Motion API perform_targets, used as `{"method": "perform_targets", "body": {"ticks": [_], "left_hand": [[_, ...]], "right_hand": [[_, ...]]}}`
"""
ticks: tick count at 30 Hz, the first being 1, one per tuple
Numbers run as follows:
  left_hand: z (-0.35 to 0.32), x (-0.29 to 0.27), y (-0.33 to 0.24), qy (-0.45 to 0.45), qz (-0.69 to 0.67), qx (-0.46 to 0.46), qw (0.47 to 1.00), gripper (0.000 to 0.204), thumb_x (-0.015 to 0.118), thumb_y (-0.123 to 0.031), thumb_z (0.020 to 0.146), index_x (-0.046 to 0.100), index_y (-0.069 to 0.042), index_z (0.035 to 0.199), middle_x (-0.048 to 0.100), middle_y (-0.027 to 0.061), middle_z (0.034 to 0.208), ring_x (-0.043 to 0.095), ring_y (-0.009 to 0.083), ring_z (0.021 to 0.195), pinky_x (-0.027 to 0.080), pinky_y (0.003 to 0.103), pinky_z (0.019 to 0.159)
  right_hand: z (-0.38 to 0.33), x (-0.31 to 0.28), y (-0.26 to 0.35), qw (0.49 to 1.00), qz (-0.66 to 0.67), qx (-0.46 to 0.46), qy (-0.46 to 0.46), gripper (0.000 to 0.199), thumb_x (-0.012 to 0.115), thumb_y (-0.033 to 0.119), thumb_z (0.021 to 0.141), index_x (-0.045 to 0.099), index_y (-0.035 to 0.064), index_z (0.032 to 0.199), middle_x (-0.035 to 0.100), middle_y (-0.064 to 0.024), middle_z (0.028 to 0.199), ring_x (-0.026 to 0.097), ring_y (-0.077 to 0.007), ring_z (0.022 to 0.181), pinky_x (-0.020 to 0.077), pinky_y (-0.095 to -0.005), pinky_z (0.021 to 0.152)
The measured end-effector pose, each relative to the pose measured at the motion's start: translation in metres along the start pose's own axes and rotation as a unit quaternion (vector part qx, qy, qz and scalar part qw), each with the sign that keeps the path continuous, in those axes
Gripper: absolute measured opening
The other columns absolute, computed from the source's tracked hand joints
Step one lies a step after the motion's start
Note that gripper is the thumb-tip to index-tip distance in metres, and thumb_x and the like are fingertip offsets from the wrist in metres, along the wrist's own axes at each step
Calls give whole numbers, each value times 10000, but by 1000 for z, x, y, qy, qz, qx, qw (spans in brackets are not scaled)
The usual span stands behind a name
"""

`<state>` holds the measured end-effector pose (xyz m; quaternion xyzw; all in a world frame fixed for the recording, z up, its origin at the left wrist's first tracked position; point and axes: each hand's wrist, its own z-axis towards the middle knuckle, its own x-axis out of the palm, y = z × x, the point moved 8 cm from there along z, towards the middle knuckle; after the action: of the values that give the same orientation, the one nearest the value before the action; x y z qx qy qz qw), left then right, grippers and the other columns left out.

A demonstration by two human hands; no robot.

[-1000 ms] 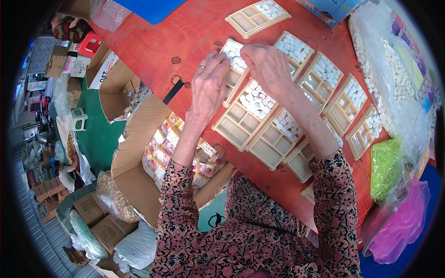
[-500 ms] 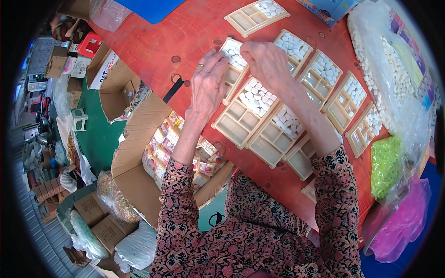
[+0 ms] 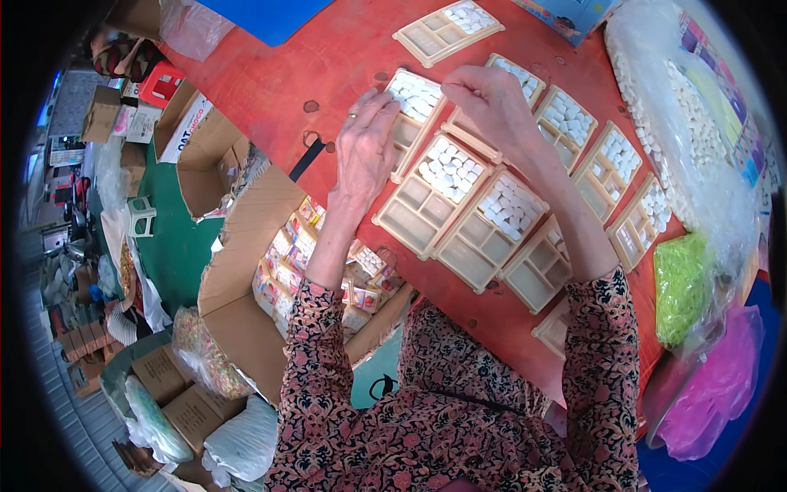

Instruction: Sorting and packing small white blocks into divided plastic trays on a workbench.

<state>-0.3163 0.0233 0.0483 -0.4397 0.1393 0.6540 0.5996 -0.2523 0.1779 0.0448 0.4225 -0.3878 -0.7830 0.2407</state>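
Several cream divided trays lie on the red table, their largest compartments filled with small white pillow-shaped pieces. My left hand (image 3: 366,146), a ring on one finger, rests with curled fingers at the left edge of one filled tray (image 3: 399,156). What those fingers hold, if anything, is hidden. Slightly right of that tray and above the tabletop, my right hand (image 3: 494,102) is closed in a pinch; I cannot make out what is in it. Nearer me are two more filled trays, a left one (image 3: 407,217) and a right one (image 3: 471,252), their smaller compartments without white pieces.
A large clear bag of white pieces (image 3: 697,123) lies on the table's right side. Beside it are a bag of green shreds (image 3: 682,287) and a pink plastic bag (image 3: 713,394). An open carton (image 3: 238,303) with small packages stands at the table's left edge.
My right hand has moved slightly right, away from the tray by my left hand, uncovering more of its white pieces. My left hand has barely moved.
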Motion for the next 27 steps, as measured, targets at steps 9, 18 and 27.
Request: {"method": "perform_targets", "body": {"ticks": [9, 18, 27], "left_hand": [[-1, -5, 0, -32, 8, 4, 999, 319, 538, 139, 713, 657, 41, 993, 643, 209, 1064, 602, 381, 1071, 478, 431, 946], [-6, -27, 0, -85, 1, -36, 996, 284, 528, 131, 771, 663, 42, 1004, 653, 187, 1067, 602, 346, 1088, 471, 399, 935], [-47, -32, -53, -36, -2, -58, 998, 273, 542, 80, 824, 632, 45, 1079, 623, 193, 1136, 550, 384, 1153, 439, 426, 980]], "right_hand": [[-14, -26, -10, 963, 200, 179, 29, 207, 634, 174, 863, 675, -25, 824, 547, 2, 635, 482, -64, 587, 384, -246, 538], [-47, -55, -17, 870, 390, 297, 58, 299, 522, 287, 970, 606, 2, 1002, 493, 25, 701, 371, -36, 547, 274, -202, 441], [-73, -89, -33, 875, 378, 299, 37, 233, 536, 171, 946, 588, -15, 1077, 603, -41, 883, 558, -94, 772, 477, -233, 653]]}}
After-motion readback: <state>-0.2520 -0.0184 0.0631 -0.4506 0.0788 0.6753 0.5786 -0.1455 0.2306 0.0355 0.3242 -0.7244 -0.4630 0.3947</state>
